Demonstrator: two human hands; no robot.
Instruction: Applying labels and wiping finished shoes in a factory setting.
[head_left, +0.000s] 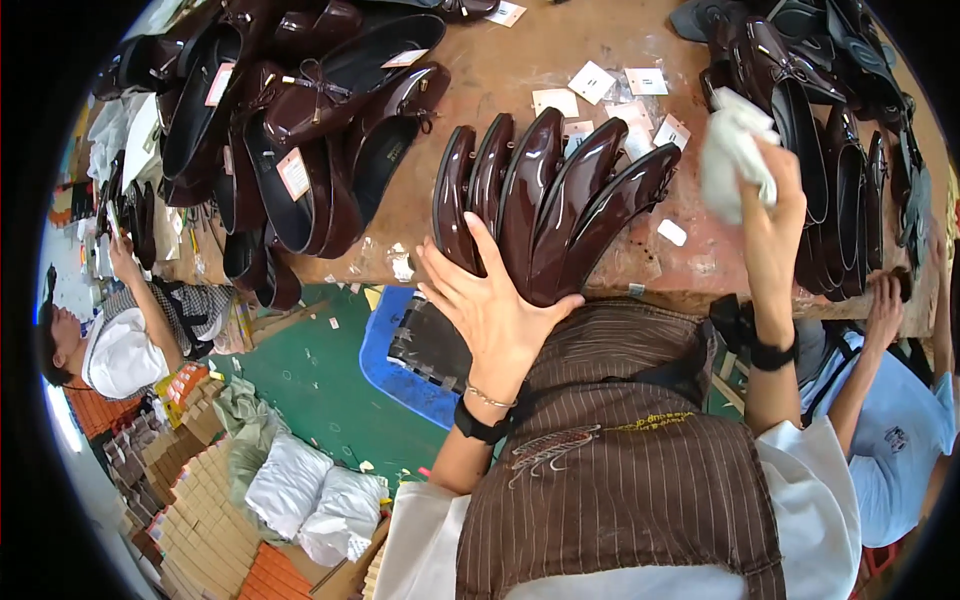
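Observation:
Several glossy dark-burgundy shoes [532, 190] stand fanned out side by side at the table's near edge, toes pointing away from me. My left hand [492, 300] lies across their near ends, its fingers and thumb spread wide. To their right my right hand [775, 190] is closed round a crumpled white cloth [735, 155], raised apart from the shoes. Small paper tags [592, 82] are scattered just beyond the fanned shoes, some partly hidden behind them.
Piled shoes [290, 180] cover the table's left side, and more dark shoes [815, 170] crowd its right. A blue bin [385, 375] sits below the edge. One person [130, 340] is at the left, another [890, 430] at the right. Stacked boxes [195, 490] and white bags [290, 480] are lower left.

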